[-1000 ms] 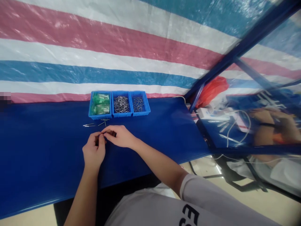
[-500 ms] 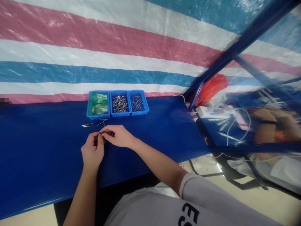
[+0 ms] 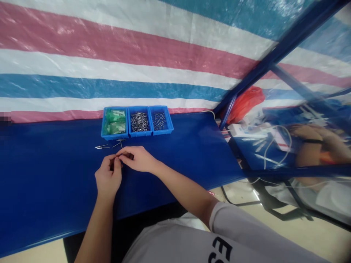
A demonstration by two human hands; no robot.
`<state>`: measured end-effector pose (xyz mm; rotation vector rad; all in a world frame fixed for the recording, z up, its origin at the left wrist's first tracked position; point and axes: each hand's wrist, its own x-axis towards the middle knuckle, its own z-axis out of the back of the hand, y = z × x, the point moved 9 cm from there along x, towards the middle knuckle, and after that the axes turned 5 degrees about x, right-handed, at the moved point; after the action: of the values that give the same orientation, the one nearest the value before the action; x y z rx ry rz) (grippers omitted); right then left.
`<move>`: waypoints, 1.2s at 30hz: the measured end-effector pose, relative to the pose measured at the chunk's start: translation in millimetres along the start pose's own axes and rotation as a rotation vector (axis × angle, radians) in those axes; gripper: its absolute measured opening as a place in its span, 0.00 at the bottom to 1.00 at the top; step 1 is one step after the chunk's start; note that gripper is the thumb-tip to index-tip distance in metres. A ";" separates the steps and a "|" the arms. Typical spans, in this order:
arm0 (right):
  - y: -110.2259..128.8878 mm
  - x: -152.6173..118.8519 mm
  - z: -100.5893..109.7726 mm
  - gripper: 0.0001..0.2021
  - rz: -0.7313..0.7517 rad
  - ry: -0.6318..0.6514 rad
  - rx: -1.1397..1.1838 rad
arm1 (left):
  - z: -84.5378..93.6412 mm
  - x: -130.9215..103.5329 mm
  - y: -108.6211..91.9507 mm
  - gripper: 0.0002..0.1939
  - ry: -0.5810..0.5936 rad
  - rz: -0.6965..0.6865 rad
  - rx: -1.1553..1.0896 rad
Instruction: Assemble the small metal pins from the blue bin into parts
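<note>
My left hand (image 3: 109,174) and my right hand (image 3: 138,158) meet fingertip to fingertip above the blue table (image 3: 55,175). Both are closed in a pinch; whatever lies between the fingers is too small and covered to make out. Just beyond them on the tabletop are a few loose thin metal pins, like rivets (image 3: 102,147), with more pins (image 3: 120,143) close to the bins. Three joined blue bins stand behind: the left bin (image 3: 102,129) has green plastic packets (image 3: 116,121), the middle one metal pins (image 3: 140,121), the right one fewer pins (image 3: 159,120).
A striped plastic sheet (image 3: 115,62) hangs behind the table. On the right rises a blue metal frame (image 3: 263,67). Past it are a red bag (image 3: 246,104), white cables and boxes, and another person's blurred arm (image 3: 309,157) at a neighbouring table.
Both hands hold nearly the same pose, fingertips together. The view has shifted very slightly; the bins and loose pins stay in place.
</note>
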<state>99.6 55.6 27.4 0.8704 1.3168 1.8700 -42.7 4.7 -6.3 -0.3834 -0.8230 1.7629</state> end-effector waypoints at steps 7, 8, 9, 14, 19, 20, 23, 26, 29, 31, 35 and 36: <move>-0.6 -0.1 -0.1 0.10 -0.018 -0.003 0.001 | -0.3 -0.3 -0.2 0.15 -0.002 -0.007 -0.007; -0.5 -0.2 -0.3 0.10 -0.015 -0.002 0.003 | -0.3 -0.3 0.2 0.15 -0.003 -0.004 -0.009; -0.6 -0.2 -0.4 0.10 -0.012 -0.002 0.002 | -0.4 -0.3 0.6 0.15 -0.002 -0.001 -0.010; -2.4 -0.4 -1.1 0.10 -0.011 -0.005 0.000 | -0.8 -0.1 1.4 0.16 -0.003 -0.002 -0.009; -2.7 -0.4 -1.6 0.10 -0.013 0.003 0.004 | -0.9 0.4 1.0 0.16 -0.002 -0.003 -0.015; -2.7 -0.4 -1.6 0.10 -0.012 0.003 0.004 | -0.8 0.4 0.8 0.16 -0.002 -0.004 -0.014; -2.9 -0.4 -1.4 0.11 -0.013 0.001 -0.010 | -1.0 0.4 0.4 0.16 0.003 -0.004 -0.024; -3.4 -0.4 -2.1 0.11 -0.017 0.009 -0.020 | -0.6 0.0 0.2 0.16 0.005 0.000 -0.020; -2.7 -0.5 -1.9 0.11 -0.019 0.012 -0.011 | 0.2 -0.5 0.1 0.16 0.003 0.005 -0.011; -1.8 -0.6 -1.4 0.11 -0.018 0.011 -0.011 | -0.1 -0.7 0.3 0.16 0.008 0.006 -0.010; 0.3 -0.9 -0.9 0.10 -0.010 0.013 -0.022 | -0.8 -0.5 1.2 0.15 0.009 0.009 -0.009; 0.6 -1.0 -0.7 0.10 -0.009 0.012 -0.026 | -0.9 -0.4 1.2 0.15 0.009 0.007 -0.009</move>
<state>99.5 54.2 27.6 0.8399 1.2994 1.8840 -42.8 4.4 -7.8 -0.4001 -0.8244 1.7637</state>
